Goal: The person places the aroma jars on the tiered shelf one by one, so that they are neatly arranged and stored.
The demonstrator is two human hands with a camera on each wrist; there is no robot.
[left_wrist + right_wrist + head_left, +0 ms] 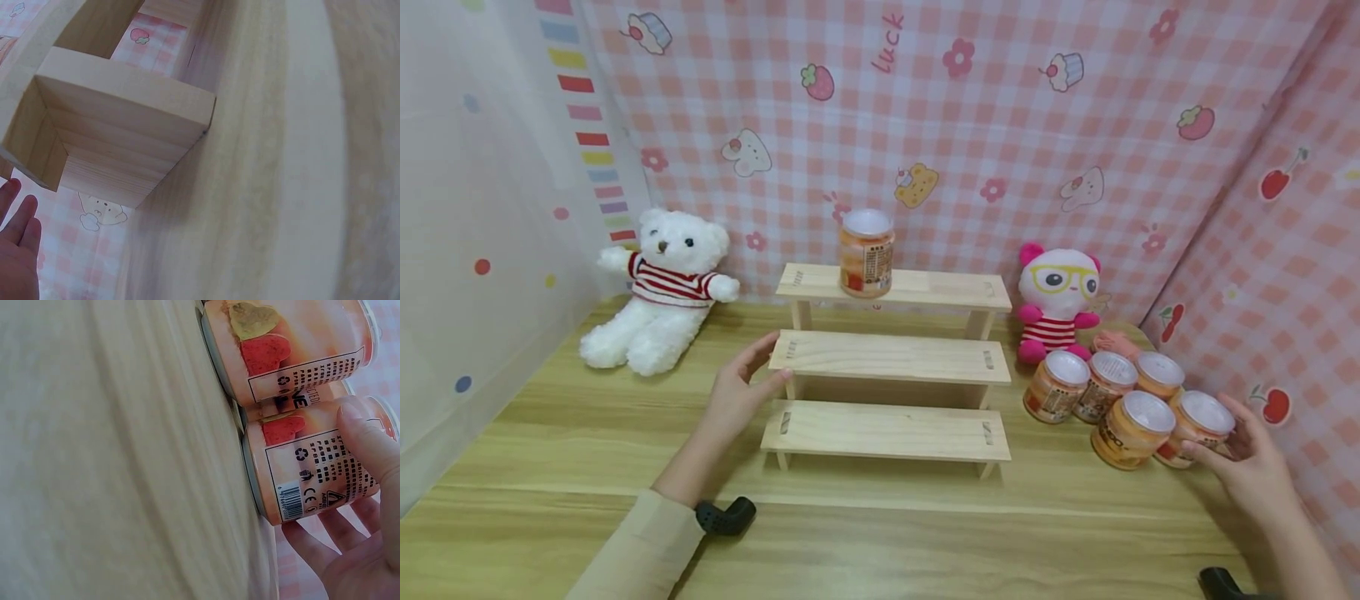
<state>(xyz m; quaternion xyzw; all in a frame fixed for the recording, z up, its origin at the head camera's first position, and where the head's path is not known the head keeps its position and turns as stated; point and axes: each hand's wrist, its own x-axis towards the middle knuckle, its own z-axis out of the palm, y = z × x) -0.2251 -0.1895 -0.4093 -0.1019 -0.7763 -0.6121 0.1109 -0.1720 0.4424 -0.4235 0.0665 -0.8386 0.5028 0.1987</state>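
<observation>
A stepped wooden shelf with three tiers stands mid-table. My left hand holds the left end of its middle tier, thumb along the front edge and index finger at the back; the left wrist view shows other fingers beside the shelf's side. On the right, my right hand grips an orange-labelled jar with a clear lid, thumb on the near side and fingers round the far side. This jar stands close beside similar jars, including the nearest one. Another jar sits on the top tier, left of centre.
A white teddy bear in a striped sweater sits left of the shelf. A pink-and-white panda plush with yellow glasses sits behind the jars, near a small pink item. Checked cloth hangs behind the wooden table.
</observation>
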